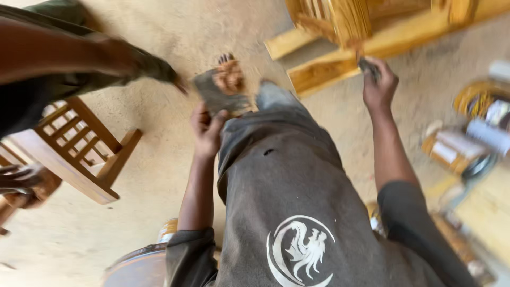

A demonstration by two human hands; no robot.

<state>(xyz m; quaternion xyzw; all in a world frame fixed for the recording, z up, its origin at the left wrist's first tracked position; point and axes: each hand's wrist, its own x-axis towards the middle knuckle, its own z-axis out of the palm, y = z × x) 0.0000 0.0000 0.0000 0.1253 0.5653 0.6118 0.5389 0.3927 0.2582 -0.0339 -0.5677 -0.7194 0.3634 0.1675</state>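
We look down over a grey shirt with a pale round emblem (301, 250) at both of our hands, and much of the view is smeared by motion. Our left hand (207, 127) is clenched on the lower edge of a flat grey sheet (215, 95), thumb on its face; the sheet's surface is too blurred for us to tell what it is made of. Just beyond it a foot (229, 74) shows on the sandy floor (175, 32), partly hidden by the sheet. Our right hand (378, 85) is raised against a pale wooden frame (340, 64) and closes its grip on a small dark object (367, 66) that touches the wood; its shape is lost in blur. The frame is cut off by the top edge, so we cannot tell what piece of furniture it is.

At the left another person's arm (69, 53) crosses the view, the hand blurred. Below it stands a brown slatted wooden chair (79, 143), partly cut off by the left edge. At the right, well apart from our hands, lie several tins and containers (467, 143), indistinct. A round brown rim (138, 263) shows at the bottom, mostly hidden by our sleeve.
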